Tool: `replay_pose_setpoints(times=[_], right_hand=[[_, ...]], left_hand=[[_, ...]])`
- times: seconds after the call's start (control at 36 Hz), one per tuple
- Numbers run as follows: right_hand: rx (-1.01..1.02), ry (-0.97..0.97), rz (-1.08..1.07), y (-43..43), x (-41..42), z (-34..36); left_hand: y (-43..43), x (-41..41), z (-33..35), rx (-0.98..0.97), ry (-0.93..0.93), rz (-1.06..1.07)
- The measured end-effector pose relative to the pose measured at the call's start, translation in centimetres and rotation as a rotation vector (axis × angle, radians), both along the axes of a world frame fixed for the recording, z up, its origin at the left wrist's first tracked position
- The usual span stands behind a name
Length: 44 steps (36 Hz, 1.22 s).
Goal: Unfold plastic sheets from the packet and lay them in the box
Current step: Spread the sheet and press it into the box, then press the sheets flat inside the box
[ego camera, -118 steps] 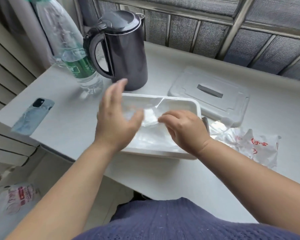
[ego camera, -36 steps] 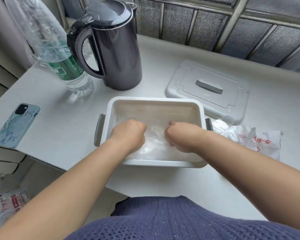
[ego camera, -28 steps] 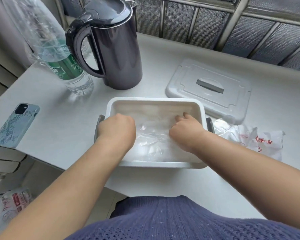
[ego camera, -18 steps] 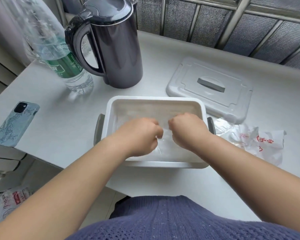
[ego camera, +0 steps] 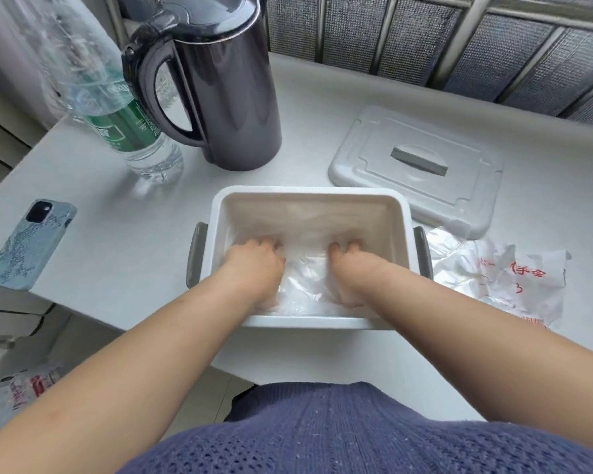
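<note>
A: How are the fingers [ego camera: 266, 243] set?
B: Bent down onto the plastic sheet [ego camera: 305, 273]; pinched or merely pressed cannot be told.
A: And outward?
B: The left hand [ego camera: 254, 268] and right hand [ego camera: 348, 273] are sunk in the box [ego camera: 308, 192]. The packet [ego camera: 500, 278] is laid just beside it.

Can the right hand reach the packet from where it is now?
Probably yes. The right hand is in the box; the packet lies just outside its right wall. The hand need only lift over that wall.

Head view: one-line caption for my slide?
Inside the box, left hand and right hand rest on a plastic sheet; lid and packet lie outside.
</note>
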State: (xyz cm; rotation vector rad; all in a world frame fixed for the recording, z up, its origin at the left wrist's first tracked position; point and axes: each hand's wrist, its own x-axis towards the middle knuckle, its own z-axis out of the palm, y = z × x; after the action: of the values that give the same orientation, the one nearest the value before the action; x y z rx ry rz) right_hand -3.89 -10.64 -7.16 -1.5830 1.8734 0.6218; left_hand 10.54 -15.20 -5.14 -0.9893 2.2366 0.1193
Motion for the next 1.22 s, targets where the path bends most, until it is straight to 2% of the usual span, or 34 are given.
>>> replay_pose_setpoints(times=[0.08, 0.19, 0.31, 0.39, 0.47, 0.53, 0.61, 0.67, 0.72, 0.83, 0.92, 1.03, 1.11, 1.22], right_hand=[[-0.044, -0.021, 0.033, 0.2, -0.4, 2.4], [-0.335, -0.084, 0.058, 0.5, -1.6, 5.4], [-0.683, -0.265, -0.161, 1.7, -3.9, 7.1], [-0.884, -0.349, -0.341, 2.9, -6.2, 7.0], [-0.945, -0.364, -0.473, 5.1, -9.1, 6.0], [-0.92, -0.352, -0.54, 7.0, -11.2, 5.3], [-0.824, -0.29, -0.55, 9.5, -13.7, 4.0], [-0.74, -0.283, -0.523, 11.1, -15.2, 3.0], [-0.626, -0.3, -0.51, 12.8, -16.5, 2.0], [-0.481, -0.329, -0.412, 15.3, -18.0, 0.7], [-0.418, -0.446, -0.417, 16.5, -18.5, 0.2], [-0.381, -0.516, -0.396, 17.5, -19.6, -0.4], [-0.369, -0.525, -0.371, 17.5, -20.1, -0.6], [-0.34, -0.522, -0.301, 17.2, -19.9, -1.1]], left_hand=[[0.0, -0.3, 1.2, -0.024, 0.029, 0.036], [0.0, 0.3, 4.7, -0.013, 0.148, 0.247], [1.2, 0.2, 7.5, -0.135, 0.246, 0.336], [2.7, -1.9, 8.0, -0.241, 0.538, 0.343], [5.2, -5.3, 7.0, -0.276, 0.913, 0.207], [7.1, -8.0, 6.2, -0.284, 1.076, 0.074], [10.1, -11.9, 4.8, -0.242, 1.201, -0.085], [12.2, -14.2, 3.0, -0.173, 1.214, -0.157], [14.2, -16.2, 1.1, -0.084, 1.109, -0.165], [16.4, -18.3, -2.5, 0.135, 0.672, 0.119], [16.6, -18.8, -4.0, 0.089, 0.626, 0.236], [16.0, -19.1, -4.6, 0.009, 0.749, 0.424], [15.6, -19.3, -3.8, 0.165, 0.919, 0.716], [15.2, -19.2, -3.2, 0.469, 1.142, 1.076]])
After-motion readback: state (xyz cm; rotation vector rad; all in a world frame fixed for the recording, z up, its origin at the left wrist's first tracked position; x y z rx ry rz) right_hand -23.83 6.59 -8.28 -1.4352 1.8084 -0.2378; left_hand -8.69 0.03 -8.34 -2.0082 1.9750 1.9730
